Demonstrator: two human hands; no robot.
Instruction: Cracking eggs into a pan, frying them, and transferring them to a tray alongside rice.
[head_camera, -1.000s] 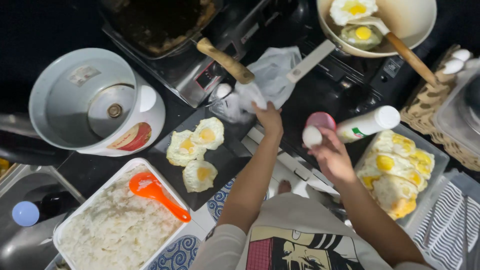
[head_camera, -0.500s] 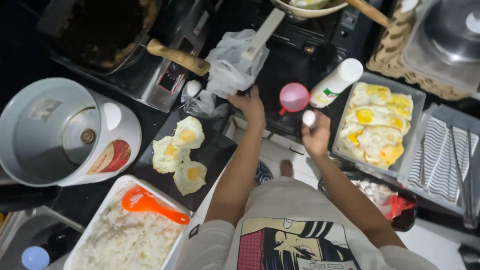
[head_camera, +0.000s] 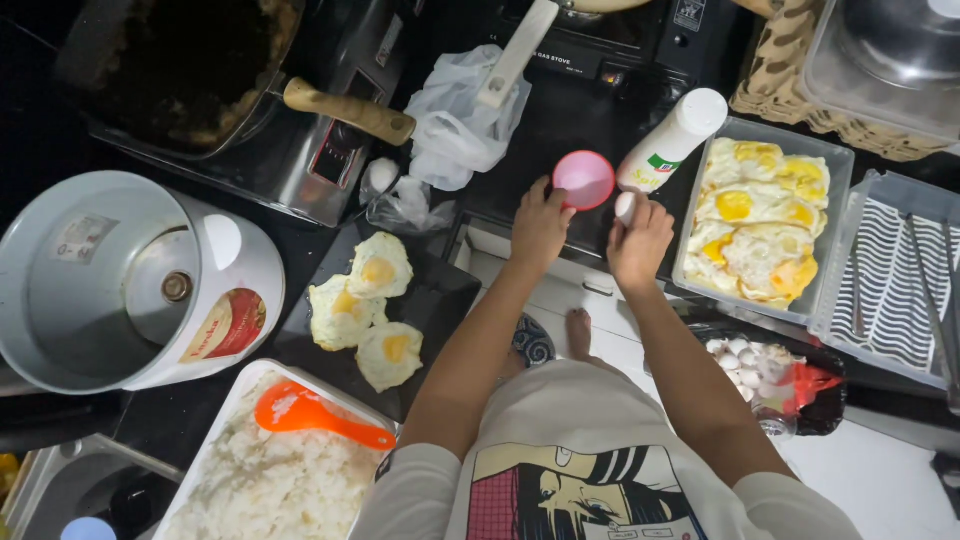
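Egg held at the rim of a small pink bowl

The left hand (head_camera: 540, 225) grips the pink bowl (head_camera: 584, 179) at the counter edge; the right hand (head_camera: 640, 240) clasps 1 white egg (head_camera: 625, 207) (probably raw) just beside it: light, brittle, smooth, best cradled by the fingertips around its middle.

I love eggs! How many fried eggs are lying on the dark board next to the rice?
3 fried eggs on the dark board: one at the top, one left of the middle, one at the bottom. None looks hidden. More lie in the clear plastic tray on the right.
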